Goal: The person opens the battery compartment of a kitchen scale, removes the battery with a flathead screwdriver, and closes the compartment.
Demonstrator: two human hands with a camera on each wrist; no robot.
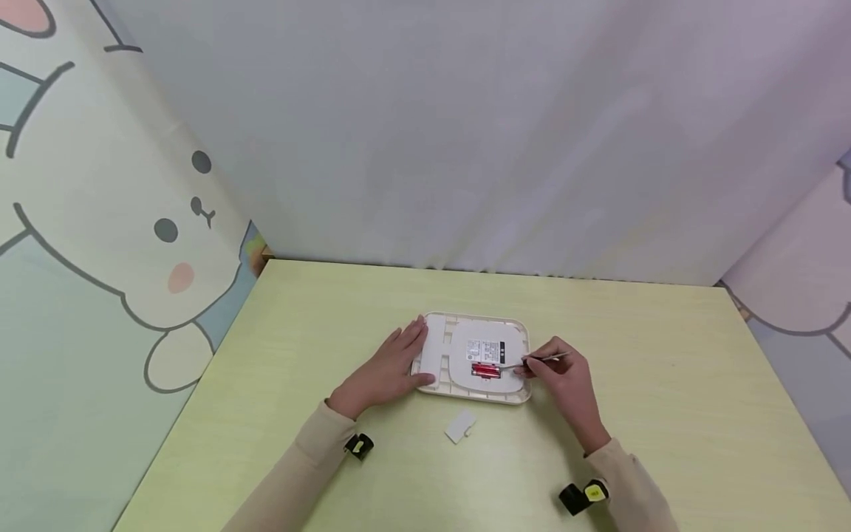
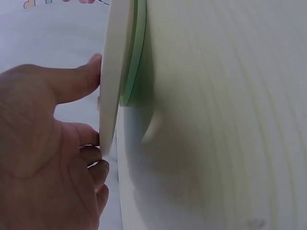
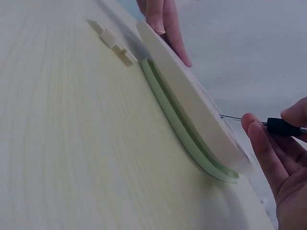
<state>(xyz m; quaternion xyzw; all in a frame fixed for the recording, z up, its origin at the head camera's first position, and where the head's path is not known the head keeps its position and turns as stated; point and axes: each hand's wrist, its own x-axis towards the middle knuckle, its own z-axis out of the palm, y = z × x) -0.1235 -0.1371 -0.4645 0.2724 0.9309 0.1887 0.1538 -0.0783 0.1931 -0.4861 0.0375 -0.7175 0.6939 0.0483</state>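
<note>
A white flat device point(image 1: 465, 377) lies underside up on the table, with a printed label point(image 1: 485, 350) and two red batteries point(image 1: 485, 372) in its compartment. My left hand point(image 1: 391, 368) rests on its left end, fingers stretched and thumb by the near corner. Over the right side, my right hand point(image 1: 561, 378) pinches a thin screwdriver point(image 3: 280, 127) with a black collar. The screwdriver's tip reaches the device's surface beside the batteries. Below the white body, a pale green part point(image 3: 168, 112) shows in the right wrist view.
A small white battery cover point(image 1: 460, 425) lies on the pale wood table point(image 1: 319, 310), in front of the device. Behind the table hangs a light curtain point(image 1: 425, 148). Black cameras are worn at the wrists, and cartoon-printed cloth covers the left side.
</note>
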